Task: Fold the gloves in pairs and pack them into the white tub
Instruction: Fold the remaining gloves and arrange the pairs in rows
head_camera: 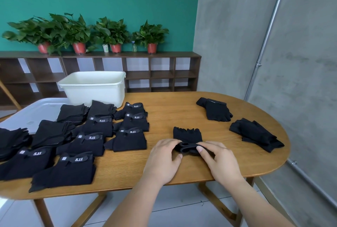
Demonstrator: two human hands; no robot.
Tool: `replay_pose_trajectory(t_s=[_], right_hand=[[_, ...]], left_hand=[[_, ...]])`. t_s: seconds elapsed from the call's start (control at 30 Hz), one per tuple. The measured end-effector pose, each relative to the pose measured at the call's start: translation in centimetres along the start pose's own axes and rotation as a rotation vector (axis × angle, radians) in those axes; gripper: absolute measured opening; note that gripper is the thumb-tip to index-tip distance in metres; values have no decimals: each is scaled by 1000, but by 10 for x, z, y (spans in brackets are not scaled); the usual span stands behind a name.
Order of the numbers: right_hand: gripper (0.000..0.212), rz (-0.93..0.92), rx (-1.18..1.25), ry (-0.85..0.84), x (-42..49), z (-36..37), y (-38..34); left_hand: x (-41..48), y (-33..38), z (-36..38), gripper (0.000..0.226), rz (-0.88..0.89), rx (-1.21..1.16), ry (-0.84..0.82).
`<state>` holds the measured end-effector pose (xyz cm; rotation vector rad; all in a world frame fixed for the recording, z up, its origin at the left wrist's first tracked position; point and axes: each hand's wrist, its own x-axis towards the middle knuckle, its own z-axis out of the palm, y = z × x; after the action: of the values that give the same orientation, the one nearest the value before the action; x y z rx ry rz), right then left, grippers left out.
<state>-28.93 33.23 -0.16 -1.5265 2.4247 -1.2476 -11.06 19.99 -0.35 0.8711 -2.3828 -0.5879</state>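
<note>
A black fingerless glove pair (187, 135) lies on the wooden table (182, 113) in front of me, its wrist end rolled toward me. My left hand (164, 159) and my right hand (218, 161) both pinch that rolled wrist strap from either side. Two more loose black glove pairs lie to the right, one pair (215, 111) farther back and another pair (255, 135) nearer the table's right end. Several black gloves with "5.11" straps (91, 137) cover the table's left half. The white tub (94, 86) stands at the back left, its inside hidden from here.
A pale plastic lid or tray (36, 110) lies under the leftmost gloves. Behind the table run a low dark shelf (155, 73) with potted plants (113, 33) and a grey concrete wall (273, 44) on the right. The table's rounded right edge is near.
</note>
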Motion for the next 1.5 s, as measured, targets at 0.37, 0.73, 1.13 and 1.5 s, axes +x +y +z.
replay_pose_trajectory(t_s=[0.37, 0.73, 1.13, 1.5], right_hand=[[34, -64, -144, -44, 3, 1, 0], [2, 102, 94, -12, 4, -7, -4], [29, 231, 161, -96, 13, -4, -7], [38, 59, -324, 226, 11, 18, -9]], left_hand=[[-2, 2, -4, 39, -68, -104, 51], [-5, 8, -8, 32, -124, -107, 83], [-1, 3, -6, 23, -263, -164, 68], [-1, 10, -3, 18, -118, 36, 162]])
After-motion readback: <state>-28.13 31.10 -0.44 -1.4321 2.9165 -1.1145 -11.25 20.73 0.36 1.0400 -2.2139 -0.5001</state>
